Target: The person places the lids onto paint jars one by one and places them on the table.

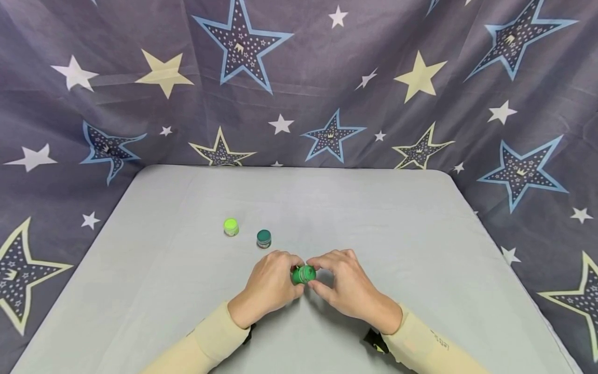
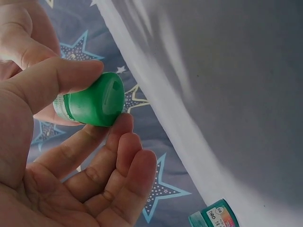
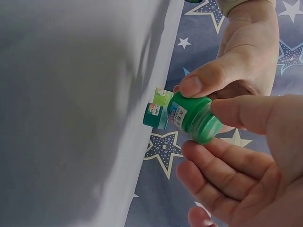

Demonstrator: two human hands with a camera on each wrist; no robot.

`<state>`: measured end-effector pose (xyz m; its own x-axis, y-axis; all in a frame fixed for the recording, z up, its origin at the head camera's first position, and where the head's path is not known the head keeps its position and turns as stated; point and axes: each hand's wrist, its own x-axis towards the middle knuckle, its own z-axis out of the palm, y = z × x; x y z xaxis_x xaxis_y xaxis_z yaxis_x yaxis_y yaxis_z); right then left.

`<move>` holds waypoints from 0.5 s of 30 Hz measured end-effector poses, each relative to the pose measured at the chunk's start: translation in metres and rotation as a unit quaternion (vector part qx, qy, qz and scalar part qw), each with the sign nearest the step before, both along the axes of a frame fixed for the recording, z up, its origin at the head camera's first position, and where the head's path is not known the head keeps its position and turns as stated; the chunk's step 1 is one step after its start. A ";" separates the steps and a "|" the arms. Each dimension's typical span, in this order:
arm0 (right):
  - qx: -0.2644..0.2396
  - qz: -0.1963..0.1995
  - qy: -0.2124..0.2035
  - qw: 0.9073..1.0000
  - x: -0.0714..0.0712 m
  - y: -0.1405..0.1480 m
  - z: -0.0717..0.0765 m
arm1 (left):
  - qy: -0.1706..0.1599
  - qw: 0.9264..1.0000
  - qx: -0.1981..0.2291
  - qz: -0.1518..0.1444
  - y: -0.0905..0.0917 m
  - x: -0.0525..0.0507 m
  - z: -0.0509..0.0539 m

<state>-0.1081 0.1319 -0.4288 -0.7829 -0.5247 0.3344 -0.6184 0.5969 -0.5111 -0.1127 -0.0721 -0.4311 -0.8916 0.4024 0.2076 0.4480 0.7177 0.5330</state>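
Observation:
Between both hands is a small green paint jar [image 1: 303, 274], tilted on its side. My left hand [image 1: 270, 280] pinches its green body between thumb and fingers. At the other end, the thumb and fingers of my right hand [image 1: 347, 284] pinch the jar's rim. A white label shows on the green paint jar [image 3: 187, 113] in the right wrist view, with a clear, ridged end near the right thumb. In the left wrist view the smooth green end of the paint jar [image 2: 97, 101] faces outward. Whether a lid is on cannot be told.
A lime-green jar [image 1: 231, 227] and a dark teal jar [image 1: 263, 238] stand upright on the table [image 1: 402, 223], beyond the left hand. Behind the table hangs a grey cloth [image 1: 299, 78] printed with stars.

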 end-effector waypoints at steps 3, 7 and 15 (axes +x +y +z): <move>-0.002 -0.001 -0.001 1.000 0.000 0.000 0.000 | -0.001 1.000 0.002 0.000 0.000 0.000 0.000; -0.003 -0.003 0.000 1.000 0.000 0.000 -0.001 | -0.002 1.000 0.001 0.003 0.001 0.000 0.001; 0.004 -0.015 0.006 1.000 -0.001 -0.001 -0.003 | -0.013 1.000 0.001 0.004 0.001 0.000 0.002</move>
<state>-0.1088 0.1308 -0.4314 -0.7941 -0.5036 0.3403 -0.6064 0.6191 -0.4989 -0.1124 -0.0712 -0.4295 -0.9004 0.3941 0.1842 0.4271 0.7205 0.5462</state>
